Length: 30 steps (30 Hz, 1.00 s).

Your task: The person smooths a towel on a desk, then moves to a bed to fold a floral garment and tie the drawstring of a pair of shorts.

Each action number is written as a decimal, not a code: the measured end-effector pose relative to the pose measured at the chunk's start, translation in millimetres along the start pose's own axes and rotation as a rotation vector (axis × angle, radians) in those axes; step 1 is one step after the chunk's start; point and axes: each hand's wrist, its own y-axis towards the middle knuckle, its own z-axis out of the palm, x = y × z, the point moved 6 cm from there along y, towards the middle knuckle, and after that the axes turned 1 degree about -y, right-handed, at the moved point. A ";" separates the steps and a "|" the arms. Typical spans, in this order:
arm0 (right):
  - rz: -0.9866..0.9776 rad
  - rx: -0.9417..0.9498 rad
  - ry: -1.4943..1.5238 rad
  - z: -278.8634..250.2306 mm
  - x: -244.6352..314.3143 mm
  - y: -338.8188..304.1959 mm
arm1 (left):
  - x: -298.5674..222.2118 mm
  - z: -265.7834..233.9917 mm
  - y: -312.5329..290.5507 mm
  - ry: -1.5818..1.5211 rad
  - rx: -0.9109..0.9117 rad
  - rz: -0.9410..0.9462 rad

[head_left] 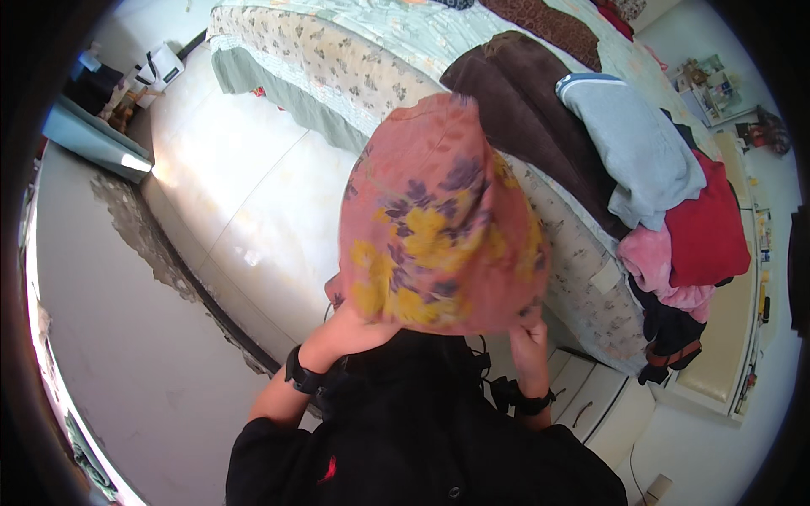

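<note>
A coral-pink cloth [439, 228] with yellow and purple flowers hangs bunched in front of my chest, its top edge raised toward the bed. Its kind is not plain from here. My left hand [361, 327] grips its lower left edge, the fingers mostly tucked behind the fabric. At the lower right edge my right hand [529, 333] pinches the cloth. Both wrists wear black straps. The cloth is slightly blurred and hides part of the bed behind it.
Beyond the cloth stands a bed [337, 63] with a floral cover. Dark brown trousers [540, 118], a light blue folded garment [633, 139], a red garment [713, 228] and a pink one [648, 260] lie along its edge. White drawers [586, 392] stand at right; a peeling wall [126, 320] is at left.
</note>
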 end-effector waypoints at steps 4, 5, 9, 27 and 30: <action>0.198 0.057 -0.209 -0.7 -26.4 -6.1 | 22.7 11.5 -16.7 0.252 0.000 0.042; 0.213 0.058 -0.208 -3.1 -27.6 -6.7 | 25.9 9.7 -17.4 0.157 -0.042 0.041; 0.178 -0.024 -0.082 1.8 -11.1 5.1 | 32.5 0.5 -20.7 -0.266 -0.325 -0.288; -0.006 0.628 -1.195 80.5 38.8 14.3 | 70.0 6.2 -42.4 0.048 0.259 -0.727; -0.001 0.682 -1.162 84.4 37.7 16.2 | 64.4 1.1 -37.9 0.042 0.289 -0.684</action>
